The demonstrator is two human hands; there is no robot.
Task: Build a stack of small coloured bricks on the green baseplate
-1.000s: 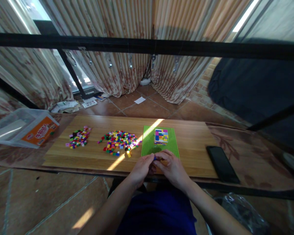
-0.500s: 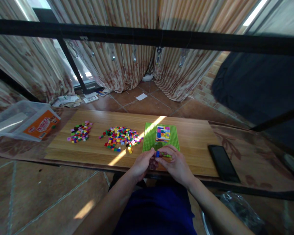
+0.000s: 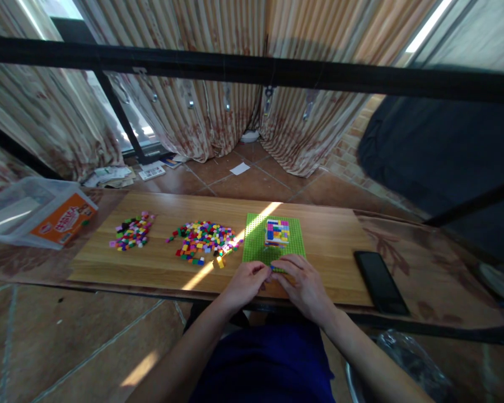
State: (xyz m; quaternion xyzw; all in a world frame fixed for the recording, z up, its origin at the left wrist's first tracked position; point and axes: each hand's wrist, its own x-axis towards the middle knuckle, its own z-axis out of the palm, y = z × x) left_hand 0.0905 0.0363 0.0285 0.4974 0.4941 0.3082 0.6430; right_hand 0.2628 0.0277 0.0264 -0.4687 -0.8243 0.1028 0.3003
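My left hand (image 3: 248,281) and my right hand (image 3: 301,281) meet at the front edge of a green baseplate (image 3: 254,240). Between their fingertips is a small blue toy brick (image 3: 272,268), mostly covered by the fingers. The right thumb and fingers pinch it. Closed left fingertips press against its left side; whether they grip the same brick or another piece is hidden. Behind the hands, a block built of many-coloured bricks (image 3: 277,232) with a white edge stands on the baseplate.
A large pile of loose bricks (image 3: 208,239) lies left of the baseplate, a smaller pile (image 3: 133,230) farther left. A clear plastic box (image 3: 46,196) with an orange label stands at the table's left end. A black phone (image 3: 381,282) lies on the right. A dark rail (image 3: 243,70) crosses beyond the table.
The fingers have closed more tightly around the blue brick, hiding most of it. My left hand has turned slightly, knuckles up. The view has shifted a little.
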